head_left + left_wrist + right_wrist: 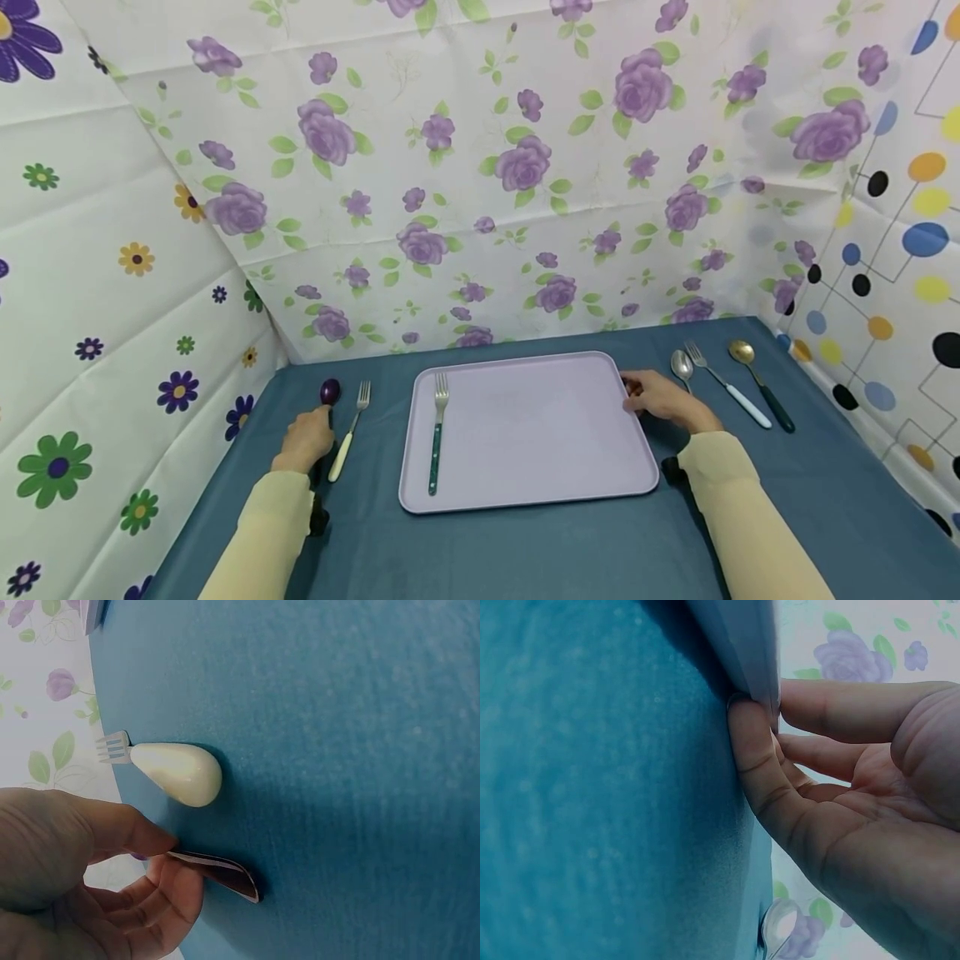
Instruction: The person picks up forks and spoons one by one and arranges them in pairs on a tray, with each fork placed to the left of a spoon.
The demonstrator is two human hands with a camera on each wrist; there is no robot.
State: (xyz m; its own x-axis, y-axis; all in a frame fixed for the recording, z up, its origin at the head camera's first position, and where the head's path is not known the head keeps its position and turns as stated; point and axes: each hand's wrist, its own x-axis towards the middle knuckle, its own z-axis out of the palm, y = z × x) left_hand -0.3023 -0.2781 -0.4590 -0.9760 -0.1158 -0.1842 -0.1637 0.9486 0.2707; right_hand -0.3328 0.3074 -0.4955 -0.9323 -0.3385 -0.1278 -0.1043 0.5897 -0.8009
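My left hand [306, 437] pinches the handle of a dark purple spoon [330, 391] at the left of the table. In the left wrist view, thumb and fingers meet on that dark, shiny handle [221, 875]. Just right of it lies a fork with a cream handle [343, 450], tines pointing away. On the far side of the table's middle, my right hand [667, 400] grips the right edge of a lilac tray [532, 433]. The right wrist view has the thumb and fingers on either side of the rim [742, 652]. A green-handled fork [436, 446] lies along the tray's left side.
Right of the tray lie a silver spoon [682, 365], a white-handled fork [738, 396] and a gold spoon with a dark green handle [768, 396]. A blue cloth [480, 558] covers the table. Patterned sheets [450, 167] close off the back and both sides.
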